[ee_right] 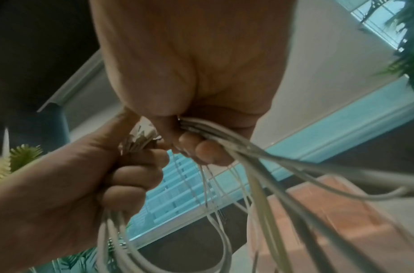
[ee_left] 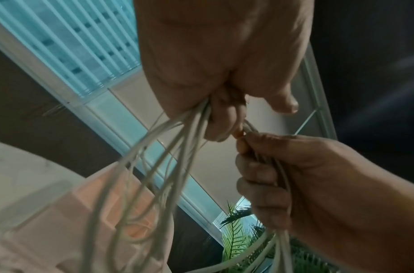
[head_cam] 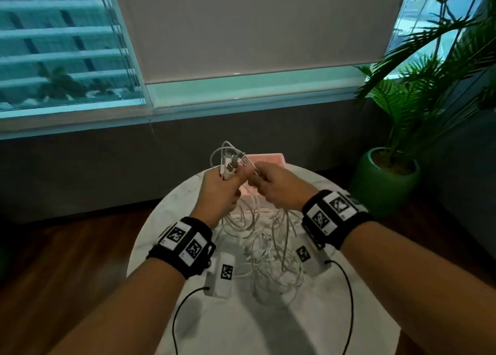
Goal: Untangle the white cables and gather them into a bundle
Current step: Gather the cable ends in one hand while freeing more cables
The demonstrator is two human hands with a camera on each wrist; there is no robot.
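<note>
The room was dim, lit by cool teal daylight from the wide glass window (head_cam: pixel 67 46); both wrist views were blurred, edges bowed.

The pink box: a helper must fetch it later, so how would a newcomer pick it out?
Find the round white marble table below the window. At its far edge, behind both raised hands and the white cables, lies the pink box. It is the only pink, flat-sided thing there; the green plant pot stands on the floor.

White cables (head_cam: pixel 257 234), marbled white table (head_cam: pixel 335 301) (green pot (head_cam: pixel 381 185))
</note>
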